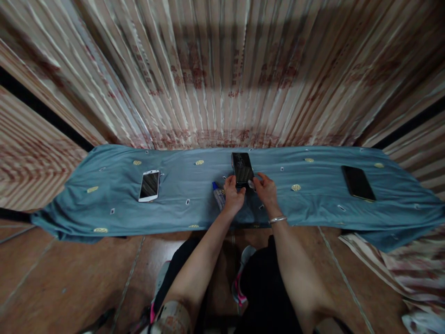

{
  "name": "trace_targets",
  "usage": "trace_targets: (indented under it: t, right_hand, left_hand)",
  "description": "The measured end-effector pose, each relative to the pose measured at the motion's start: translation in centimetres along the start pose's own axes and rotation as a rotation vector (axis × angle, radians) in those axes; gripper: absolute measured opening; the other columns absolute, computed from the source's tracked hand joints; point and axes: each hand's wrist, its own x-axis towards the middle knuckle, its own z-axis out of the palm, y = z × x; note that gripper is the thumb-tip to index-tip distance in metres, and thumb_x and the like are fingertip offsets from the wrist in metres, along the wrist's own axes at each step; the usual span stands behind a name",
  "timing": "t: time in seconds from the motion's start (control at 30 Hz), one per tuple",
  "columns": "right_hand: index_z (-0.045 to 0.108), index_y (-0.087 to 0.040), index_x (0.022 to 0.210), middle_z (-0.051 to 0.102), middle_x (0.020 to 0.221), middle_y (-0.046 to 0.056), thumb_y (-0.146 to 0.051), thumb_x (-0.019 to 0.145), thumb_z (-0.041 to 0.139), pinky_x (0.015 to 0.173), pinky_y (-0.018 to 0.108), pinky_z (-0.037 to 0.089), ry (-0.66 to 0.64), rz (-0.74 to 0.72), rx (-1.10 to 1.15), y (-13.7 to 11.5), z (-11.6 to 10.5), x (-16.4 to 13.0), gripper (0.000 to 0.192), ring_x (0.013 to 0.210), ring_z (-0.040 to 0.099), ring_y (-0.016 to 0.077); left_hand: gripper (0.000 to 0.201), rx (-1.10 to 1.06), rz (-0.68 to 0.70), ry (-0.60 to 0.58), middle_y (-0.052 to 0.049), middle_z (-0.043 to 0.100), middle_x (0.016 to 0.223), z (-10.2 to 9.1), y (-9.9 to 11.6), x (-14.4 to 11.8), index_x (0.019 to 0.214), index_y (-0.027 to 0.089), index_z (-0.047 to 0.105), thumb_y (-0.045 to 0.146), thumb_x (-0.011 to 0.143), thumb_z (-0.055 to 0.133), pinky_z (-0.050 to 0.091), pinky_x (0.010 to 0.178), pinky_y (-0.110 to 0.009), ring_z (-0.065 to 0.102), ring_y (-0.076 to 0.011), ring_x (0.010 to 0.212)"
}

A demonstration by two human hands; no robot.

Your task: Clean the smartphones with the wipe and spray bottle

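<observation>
A dark phone with a glossy screen lies at the middle of the cloth-covered bench, tilted slightly. My left hand grips its near left corner between thumb and fingers. At the near right corner, my right hand, with a silver bangle on the wrist, is closed on a small whitish piece that looks like cloth or tissue. Just left of my left hand lies a clear bottle with a blue cap, partly hidden by the hand.
A white phone lies to the left, and a black phone or small tablet to the right. Blue-green patterned cloth covers the long bench. Pleated curtains hang behind it. My legs and the tiled floor are below.
</observation>
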Motion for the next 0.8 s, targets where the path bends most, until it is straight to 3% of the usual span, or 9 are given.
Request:
trace_targets:
  t: [0.23,0.3,0.37,0.43,0.53,0.67,0.8]
  right_hand:
    - [0.063,-0.009,0.122,0.075,0.082,0.015,-0.049,0.086,0.05,0.078,0.038,0.049,0.009,0.027,-0.047,-0.9,-2.0,-0.7,0.055,0.085,0.07,0.0303]
    - [0.063,-0.01,0.121,0.075,0.087,0.015,-0.053,0.083,0.054,0.081,0.04,0.05,0.027,0.068,0.085,-1.5,-2.5,-1.4,0.057,0.088,0.069,0.0295]
    - [0.063,-0.014,0.12,0.075,0.099,0.014,-0.055,0.079,0.059,0.082,0.039,0.052,-0.003,0.112,0.362,-2.5,-2.5,-2.5,0.059,0.091,0.069,0.0262]
    - [0.064,-0.018,0.118,0.072,0.112,0.011,-0.051,0.072,0.067,0.085,0.036,0.054,-0.121,0.165,0.671,-3.8,-2.1,-3.9,0.057,0.099,0.068,0.0239]
    - [0.065,-0.024,0.117,0.071,0.117,0.008,-0.039,0.065,0.074,0.089,0.035,0.054,-0.374,0.193,0.92,-5.9,-1.0,-5.9,0.055,0.106,0.066,0.0234]
    - [0.068,-0.025,0.111,0.074,0.111,0.006,-0.039,0.066,0.072,0.084,0.036,0.057,-0.556,0.235,0.985,-7.8,0.4,-7.8,0.047,0.099,0.069,0.0244]
    - [0.068,-0.024,0.112,0.075,0.107,0.005,-0.046,0.075,0.066,0.084,0.037,0.057,-0.598,0.133,0.888,-8.8,1.6,-8.7,0.043,0.094,0.07,0.0234]
  left_hand:
    - [0.057,-0.045,-0.035,0.008,-0.011,0.049,0.14,0.0,0.5,-0.2,0.109,0.022,0.068,0.003,0.056,0.075,0.027,0.113,-0.043,0.04,-0.0311,0.133]
    - [0.06,-0.114,-0.058,0.015,-0.009,0.047,0.143,-0.4,0.7,-0.9,0.114,0.025,0.066,0.006,0.058,0.076,0.034,0.107,-0.042,0.049,-0.0293,0.125]
    - [0.057,-0.222,-0.103,0.033,-0.007,0.05,0.142,-1.0,0.9,-2.1,0.115,0.028,0.065,0.013,0.062,0.078,0.04,0.1,-0.041,0.055,-0.0263,0.115]
    - [0.047,-0.332,-0.211,0.049,-0.007,0.059,0.13,-1.9,1.2,-3.6,0.11,0.026,0.067,0.021,0.065,0.079,0.042,0.097,-0.039,0.06,-0.0239,0.107]
    - [0.037,-0.526,-0.33,-0.017,-0.006,0.067,0.113,-3.8,2.1,-5.6,0.101,0.023,0.068,0.037,0.068,0.078,0.045,0.089,-0.036,0.062,-0.0212,0.098]
    - [0.038,-0.67,-0.408,-0.081,-0.002,0.067,0.086,-6.1,3.8,-7.0,0.09,0.022,0.068,0.055,0.071,0.071,0.047,0.084,-0.033,0.063,-0.0169,0.085]
    - [0.032,-0.713,-0.44,-0.061,0.002,0.062,0.069,-7.4,4.6,-7.3,0.086,0.022,0.066,0.049,0.07,0.074,0.048,0.076,-0.03,0.06,-0.0139,0.071]
